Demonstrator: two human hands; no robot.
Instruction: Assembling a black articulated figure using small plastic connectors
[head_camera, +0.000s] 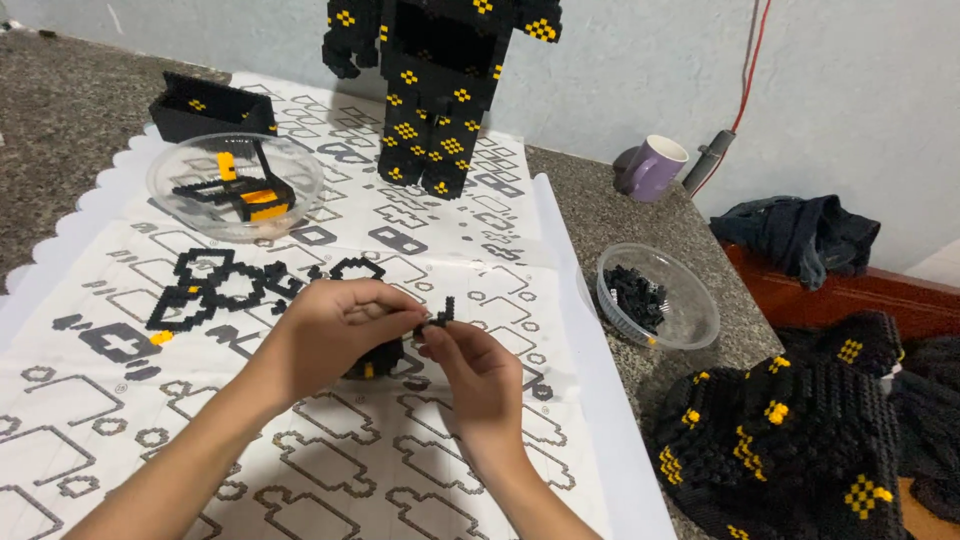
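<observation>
From the head camera, both hands meet over the printed instruction sheet (330, 470) on the worktop. The right hand (478, 372) has its fingers (440, 335) clamped on a small black brick piece (441, 315), which sticks up just above them. The left hand (330, 330) has its fingers curled together, touching that piece. Right of the sheet sits a clear bowl of black bricks (655, 297).
</observation>
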